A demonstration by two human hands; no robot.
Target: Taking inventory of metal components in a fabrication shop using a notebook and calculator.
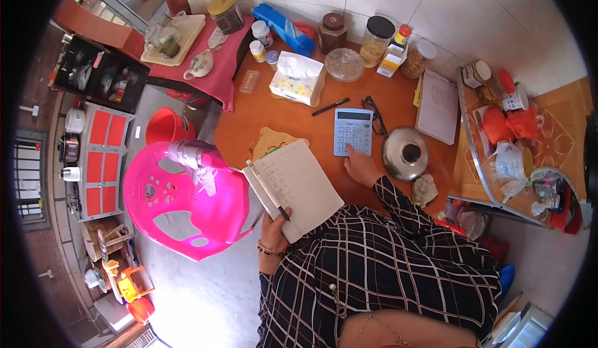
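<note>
My left hand [274, 228] is closed round the lower left edge of an open notebook [305, 189], with handwriting on its page. A dark-tipped pen [276, 205] lies slanted along the notebook's left side, its end by my thumb. My right hand [362, 166] rests at the bottom of a light blue calculator [353, 130], its index finger stretched onto the lower keys; it holds nothing. Just right of the calculator lie black-framed glasses [374, 112]. A second, black pen [331, 106] sits above it on the left.
A steel pot lid [405, 154] and a crumpled whitish lump [425, 190] are right of my right hand. Tissues [296, 88], a glass dish [344, 65] and several jars [377, 42] line the table's back. A pink plastic chair [187, 202] stands at the left.
</note>
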